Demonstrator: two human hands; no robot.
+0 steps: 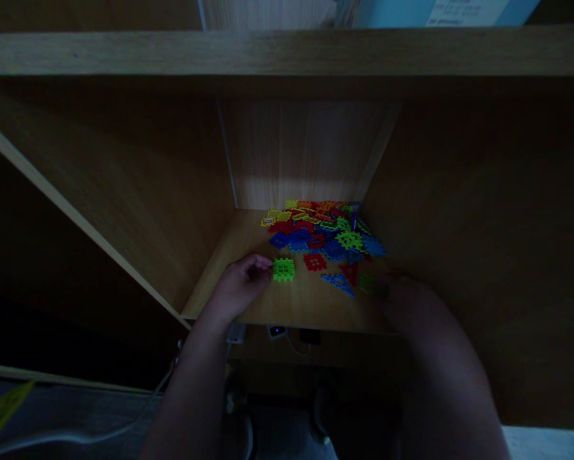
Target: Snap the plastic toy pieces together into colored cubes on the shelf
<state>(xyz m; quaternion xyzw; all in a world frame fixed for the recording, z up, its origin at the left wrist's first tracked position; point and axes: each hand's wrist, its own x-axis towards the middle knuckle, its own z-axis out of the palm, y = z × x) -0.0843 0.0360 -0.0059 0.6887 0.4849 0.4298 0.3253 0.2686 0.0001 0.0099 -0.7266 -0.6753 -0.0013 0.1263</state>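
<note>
On the wooden shelf, my left hand point(245, 285) pinches the left edge of a bright green square toothed building piece point(284, 269), which looks like a stack of several. Over at the right, my right hand point(398, 292) is in shadow, its fingertips closed at a darker green toothed piece point(366, 283). Between the hands lie a red square piece point(314, 262), a blue triangle piece point(339, 282) and a red triangle piece point(349, 273). Behind them spreads a loose pile of toothed plastic pieces point(335, 248) in red, blue, yellow, orange and green.
The pile reaches the back panel point(306, 153). Side walls point(172, 179) enclose the compartment, and a thick upper shelf edge point(287, 54) crosses above, with a blue box point(397, 13) on it. Below the shelf are a small device with a blue light point(277, 331) and a cable point(296, 348).
</note>
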